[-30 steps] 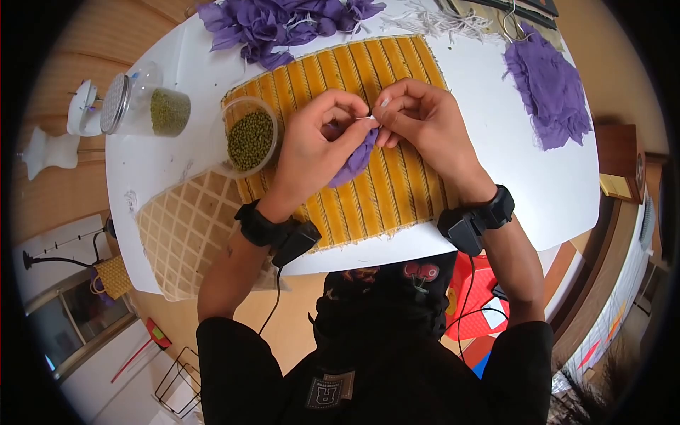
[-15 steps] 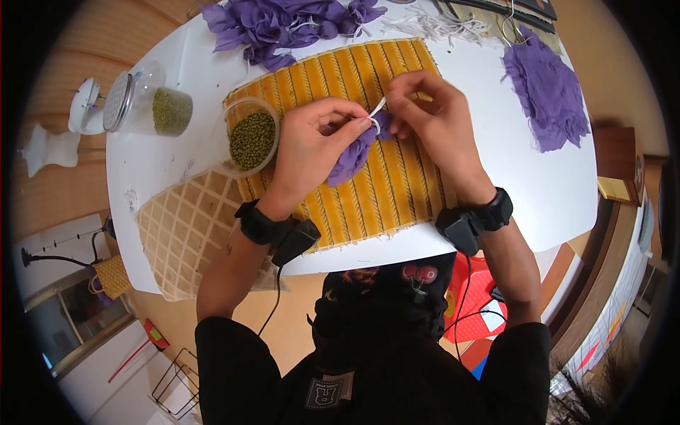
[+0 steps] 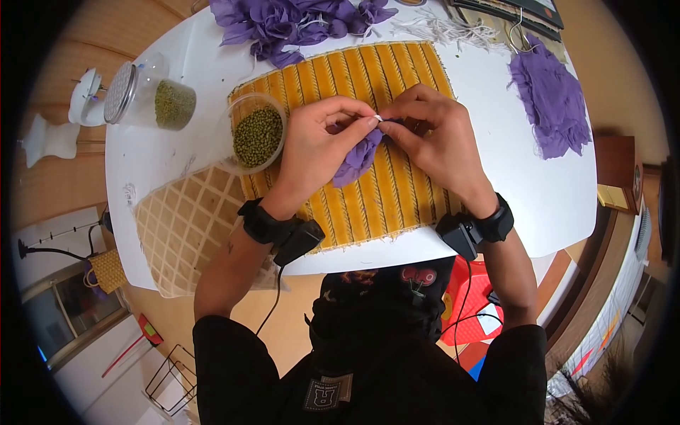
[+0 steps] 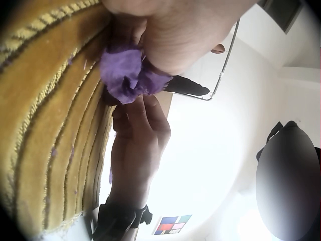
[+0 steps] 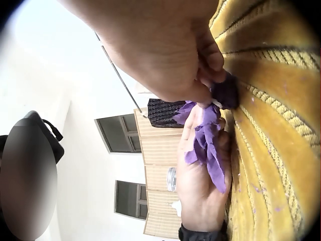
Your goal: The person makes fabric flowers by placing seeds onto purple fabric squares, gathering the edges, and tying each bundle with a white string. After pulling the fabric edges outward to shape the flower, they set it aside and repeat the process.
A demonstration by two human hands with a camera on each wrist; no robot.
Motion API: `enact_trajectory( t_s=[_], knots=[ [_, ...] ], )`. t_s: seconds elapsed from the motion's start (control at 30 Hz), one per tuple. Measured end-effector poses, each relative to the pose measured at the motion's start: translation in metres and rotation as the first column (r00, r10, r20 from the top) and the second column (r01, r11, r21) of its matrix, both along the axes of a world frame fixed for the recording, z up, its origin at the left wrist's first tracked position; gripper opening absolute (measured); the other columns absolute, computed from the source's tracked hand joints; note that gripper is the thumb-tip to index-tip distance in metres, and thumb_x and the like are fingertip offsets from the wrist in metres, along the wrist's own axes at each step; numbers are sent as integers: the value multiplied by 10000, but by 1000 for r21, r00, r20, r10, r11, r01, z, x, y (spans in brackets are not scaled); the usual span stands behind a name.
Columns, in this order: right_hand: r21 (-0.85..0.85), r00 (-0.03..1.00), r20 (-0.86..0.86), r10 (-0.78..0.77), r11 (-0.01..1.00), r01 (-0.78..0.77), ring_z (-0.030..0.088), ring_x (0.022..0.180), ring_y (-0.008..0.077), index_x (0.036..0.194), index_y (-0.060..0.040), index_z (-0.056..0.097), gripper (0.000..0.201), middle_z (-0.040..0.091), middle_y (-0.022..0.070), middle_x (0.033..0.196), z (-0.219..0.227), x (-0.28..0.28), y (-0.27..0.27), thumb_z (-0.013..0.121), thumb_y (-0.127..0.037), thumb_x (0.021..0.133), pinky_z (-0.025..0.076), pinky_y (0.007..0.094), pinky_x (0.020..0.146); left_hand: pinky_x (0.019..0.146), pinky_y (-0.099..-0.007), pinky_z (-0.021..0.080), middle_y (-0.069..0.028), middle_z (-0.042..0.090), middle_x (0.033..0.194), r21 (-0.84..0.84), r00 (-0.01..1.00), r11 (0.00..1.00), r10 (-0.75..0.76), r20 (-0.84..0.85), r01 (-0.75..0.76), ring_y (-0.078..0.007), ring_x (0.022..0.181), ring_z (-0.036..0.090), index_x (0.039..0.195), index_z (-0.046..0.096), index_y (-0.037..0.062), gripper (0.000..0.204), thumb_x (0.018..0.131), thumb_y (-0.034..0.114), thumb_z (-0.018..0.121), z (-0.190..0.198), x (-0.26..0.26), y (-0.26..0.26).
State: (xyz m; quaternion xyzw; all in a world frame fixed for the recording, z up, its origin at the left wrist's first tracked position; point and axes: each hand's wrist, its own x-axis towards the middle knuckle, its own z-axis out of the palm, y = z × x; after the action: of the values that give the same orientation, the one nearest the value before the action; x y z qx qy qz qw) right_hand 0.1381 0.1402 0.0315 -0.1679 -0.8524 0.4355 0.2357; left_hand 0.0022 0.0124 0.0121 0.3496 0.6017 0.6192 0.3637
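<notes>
A gathered purple cloth (image 3: 358, 161) hangs from the fingertips of my left hand (image 3: 316, 145), above the yellow striped mat. My right hand (image 3: 440, 142) meets it there, thumb and finger pinching a white tie (image 3: 378, 119) at the cloth's neck. In the left wrist view the purple cloth (image 4: 122, 73) lies between both hands. The right wrist view shows loose purple petals (image 5: 208, 145) spread over the left palm, and a darker purple bundle (image 5: 225, 92) under the right fingers. Fingers hide most of the tie.
The striped mat (image 3: 347, 212) covers the table's middle. Left of it stand a tub of green beans (image 3: 258, 137) and a clear jar (image 3: 174, 105). Purple cloth pieces (image 3: 283, 25) and white strings (image 3: 453, 32) lie at the back, more purple cloth (image 3: 550, 99) at the right.
The right hand drew away with the white tie stretched up from the cloth, then came back against the left fingertips. The left hand has kept its grip.
</notes>
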Motion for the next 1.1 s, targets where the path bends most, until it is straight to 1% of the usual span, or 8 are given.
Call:
enact_trajectory(
  t_s=[0.27,0.33,0.43,0.67,0.77,0.83,1.0,1.1],
  knots=[
    [-203,995,102,2,979,19,599,664,157,900,18,705,112,627,78,805,-5,0,3,693,-63,824,475,259,657,666,-190,491,-63,682,858,-37,1000,999,6,4,-6,-75,752,630,969,666,-47,121,867,18,658,4,1,0],
    [-417,996,74,52,909,-17,573,700,95,925,25,699,130,629,38,793,-6,1,5,659,-87,873,462,237,669,666,-192,493,-63,676,868,-5,997,1000,18,-69,-18,-78,754,632,964,672,-48,119,866,19,659,2,3,2],
    [-564,991,87,102,825,-35,566,740,72,954,31,689,151,640,25,807,-5,2,9,632,-99,903,464,234,673,666,-195,495,-62,665,886,34,987,999,27,-161,-22,-85,759,636,956,683,-49,116,864,17,663,-1,2,2],
    [-606,988,71,140,793,-69,565,758,69,963,23,670,141,642,25,816,-5,2,11,604,-92,917,459,229,700,667,-195,497,-56,654,867,31,998,999,-11,-68,14,-83,750,633,967,665,-45,111,863,-5,652,-3,3,2],
    [-601,978,114,174,796,-72,532,732,62,945,5,659,148,612,1,793,-1,3,13,573,-115,937,432,221,671,672,-196,500,-53,653,865,3,999,1000,-23,-31,23,-84,752,634,959,656,-42,99,866,-11,645,0,4,2],
    [-677,959,111,260,727,-119,435,694,30,926,-43,624,149,538,-55,791,1,4,15,539,-160,962,354,182,629,676,-199,502,-52,658,868,32,997,999,-8,-79,11,-85,758,637,955,658,-42,94,866,-12,644,-3,5,3],
    [-721,951,129,283,685,-106,437,716,30,906,-49,606,176,531,-56,807,4,5,16,530,-195,970,358,179,645,688,-205,506,-51,667,881,65,989,998,-7,-149,16,-88,773,642,953,660,-38,91,867,-16,639,-2,5,2],
    [-701,950,135,281,705,-108,453,736,30,893,-48,595,182,529,-52,811,4,4,15,557,-211,962,365,183,651,691,-202,505,-51,665,889,13,997,999,-29,-68,30,-83,779,639,959,660,-35,97,868,-26,629,-1,6,1]
  ],
)
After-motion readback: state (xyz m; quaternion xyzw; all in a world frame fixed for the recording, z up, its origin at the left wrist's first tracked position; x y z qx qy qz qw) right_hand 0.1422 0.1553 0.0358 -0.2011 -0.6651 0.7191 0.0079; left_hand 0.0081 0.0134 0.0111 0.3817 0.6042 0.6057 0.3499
